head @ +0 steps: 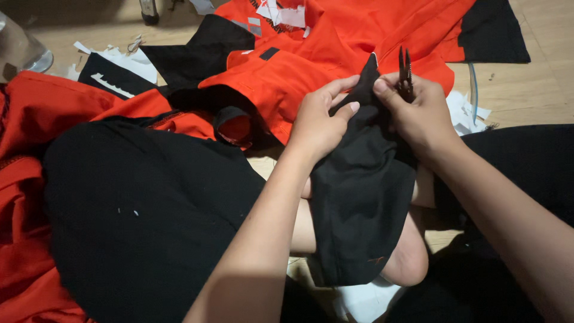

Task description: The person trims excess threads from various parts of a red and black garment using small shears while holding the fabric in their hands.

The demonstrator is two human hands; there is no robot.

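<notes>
A black fabric piece (359, 191) hangs from both hands over my bare knee. My left hand (320, 122) pinches its upper edge from the left. My right hand (418, 113) pinches the top corner of the same cloth and also holds small dark thread snips (405, 72), blades pointing up. The cloth's tip rises between my thumbs.
Red and black garment pieces (311, 54) cover the wooden floor (526, 84) ahead. A large black fabric (143, 209) and red cloth (30, 179) lie at my left. White paper scraps (466, 110) sit at the right, and a clear glass object (21, 48) at top left.
</notes>
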